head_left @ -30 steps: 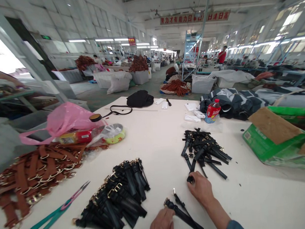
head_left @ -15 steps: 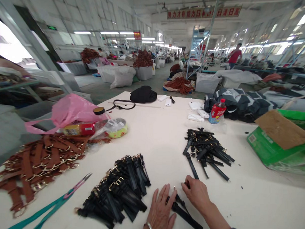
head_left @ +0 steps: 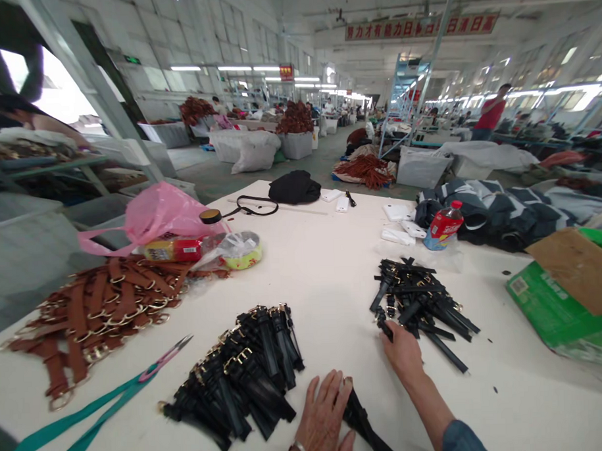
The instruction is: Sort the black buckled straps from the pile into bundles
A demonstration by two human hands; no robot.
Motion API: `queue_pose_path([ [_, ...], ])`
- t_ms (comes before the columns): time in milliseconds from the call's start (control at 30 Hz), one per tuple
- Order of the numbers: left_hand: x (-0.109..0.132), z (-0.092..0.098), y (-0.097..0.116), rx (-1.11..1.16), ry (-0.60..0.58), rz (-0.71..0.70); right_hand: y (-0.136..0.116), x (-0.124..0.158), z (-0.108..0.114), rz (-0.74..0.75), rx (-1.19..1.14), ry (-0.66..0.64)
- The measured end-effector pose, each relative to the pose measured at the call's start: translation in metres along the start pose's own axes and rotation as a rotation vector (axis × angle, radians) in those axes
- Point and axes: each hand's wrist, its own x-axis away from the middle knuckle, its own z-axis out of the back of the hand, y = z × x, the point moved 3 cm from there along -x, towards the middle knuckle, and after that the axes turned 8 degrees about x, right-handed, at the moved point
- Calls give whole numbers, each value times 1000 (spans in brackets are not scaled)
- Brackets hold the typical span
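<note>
1. Pinching: right hand (head_left: 405,357), fingers drawn narrow on a small black strap piece (head_left: 384,329), gripped near its end at the near edge of the loose black strap heap (head_left: 422,300).
2. Resting: left hand (head_left: 322,419), fingers spread wide, no clear grip, its thumb side touching a black leather strap (head_left: 361,417).
3. Stacked: bundled black buckled straps (head_left: 232,379), left of both hands on the white worktable (head_left: 332,270), buckles gathered along one edge, a neat arrangement for easy sorting.
</note>
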Motion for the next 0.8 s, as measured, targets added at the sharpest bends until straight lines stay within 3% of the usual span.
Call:
queue_pose_path([
  [167, 1, 2, 0, -16, -6, 8, 2, -12, -2, -58, 74, 85],
  [333, 2, 2, 1, -20, 8, 4, 1, -5, -7, -34, 74, 27],
  [567, 2, 3, 4, -87, 65, -34, -13, 56, -14, 106, -23, -120],
  [800, 5, 10, 13, -213, 139, -103, -17, 89, -19, 41, -137, -138],
])
